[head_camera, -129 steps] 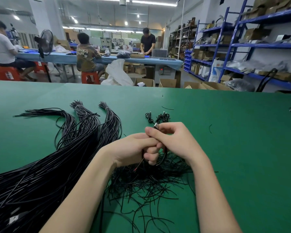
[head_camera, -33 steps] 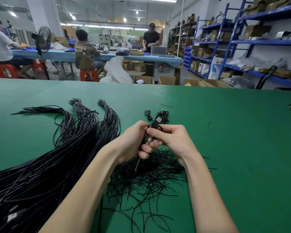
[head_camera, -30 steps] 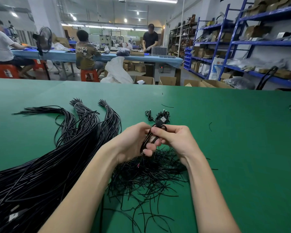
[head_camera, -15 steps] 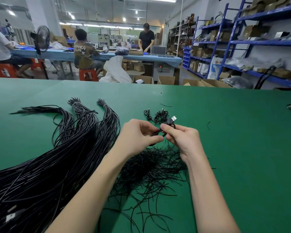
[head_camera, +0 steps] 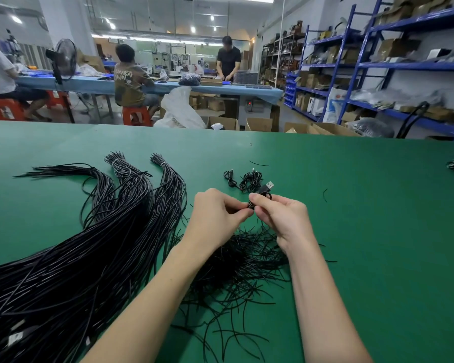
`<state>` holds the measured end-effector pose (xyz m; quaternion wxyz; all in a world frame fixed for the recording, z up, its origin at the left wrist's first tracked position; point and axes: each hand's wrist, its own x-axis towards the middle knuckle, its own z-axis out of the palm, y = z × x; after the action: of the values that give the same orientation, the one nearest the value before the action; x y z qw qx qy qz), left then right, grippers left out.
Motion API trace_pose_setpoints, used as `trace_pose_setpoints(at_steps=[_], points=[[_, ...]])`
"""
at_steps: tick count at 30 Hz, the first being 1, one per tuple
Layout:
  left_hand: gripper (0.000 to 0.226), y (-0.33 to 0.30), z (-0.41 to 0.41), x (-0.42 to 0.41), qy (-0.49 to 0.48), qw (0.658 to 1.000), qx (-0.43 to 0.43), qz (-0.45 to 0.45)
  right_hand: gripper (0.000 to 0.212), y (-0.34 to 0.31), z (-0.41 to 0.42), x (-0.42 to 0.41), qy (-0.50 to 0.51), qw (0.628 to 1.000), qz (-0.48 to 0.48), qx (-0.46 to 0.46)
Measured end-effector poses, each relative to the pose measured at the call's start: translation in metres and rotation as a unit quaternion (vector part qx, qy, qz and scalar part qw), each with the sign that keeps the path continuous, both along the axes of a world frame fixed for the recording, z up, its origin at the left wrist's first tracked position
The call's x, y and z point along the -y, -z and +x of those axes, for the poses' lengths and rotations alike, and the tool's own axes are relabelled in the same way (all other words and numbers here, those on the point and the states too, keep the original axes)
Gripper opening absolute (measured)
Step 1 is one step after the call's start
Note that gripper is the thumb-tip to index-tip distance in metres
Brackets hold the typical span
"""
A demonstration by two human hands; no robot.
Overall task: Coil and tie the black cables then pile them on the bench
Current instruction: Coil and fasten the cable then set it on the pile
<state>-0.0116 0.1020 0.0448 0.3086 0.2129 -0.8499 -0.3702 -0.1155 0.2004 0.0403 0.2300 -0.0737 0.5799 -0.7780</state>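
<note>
**Tying off a coiled cable above the tie heap**

Since the earlier frames the hands have lifted away from the body and forward, and the USB plug has swung up clear of the fingers. The coiled cable now sits just short of the pile of finished coils, its plug pointing away from the person. To finish this step well, keep the coil pinched flat so the loops cannot spring, and twist the tie snug at the waist before letting go. The right hand pinches the coil between thumb and forefinger, other fingers curled. The left hand is curled too, fingertips pinching something thin at the coil's near end, likely the tie. Nearer than the coil lies the heap of loose ties; left of it spread the uncoiled cable bundles on the green bench.
</note>
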Motion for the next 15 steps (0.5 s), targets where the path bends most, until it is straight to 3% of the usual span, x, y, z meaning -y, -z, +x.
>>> trace_pose_setpoints(at_steps=[3,5,7,9,15], points=[[0.014,0.002,0.0,0.003,0.022,0.999,0.011,0.029,0.015,0.001,0.0,-0.001,0.005,0.999,0.011,-0.03],[0.016,0.002,0.0,0.006,0.043,0.991,-0.001,0.129,0.014,-0.002,-0.003,-0.002,-0.002,0.998,0.012,-0.059],[0.018,0.0,0.001,0.01,0.087,0.949,-0.03,0.302,0.017,-0.005,-0.004,-0.003,-0.028,0.997,0.01,-0.077],[0.021,-0.002,0.003,0.014,0.115,0.904,-0.04,0.409,0.019,-0.005,-0.003,-0.004,-0.06,0.995,-0.001,-0.081],[0.023,-0.008,0.006,0.015,0.163,0.849,-0.032,0.501,0.009,-0.005,-0.002,-0.01,-0.138,0.984,-0.08,-0.08]])
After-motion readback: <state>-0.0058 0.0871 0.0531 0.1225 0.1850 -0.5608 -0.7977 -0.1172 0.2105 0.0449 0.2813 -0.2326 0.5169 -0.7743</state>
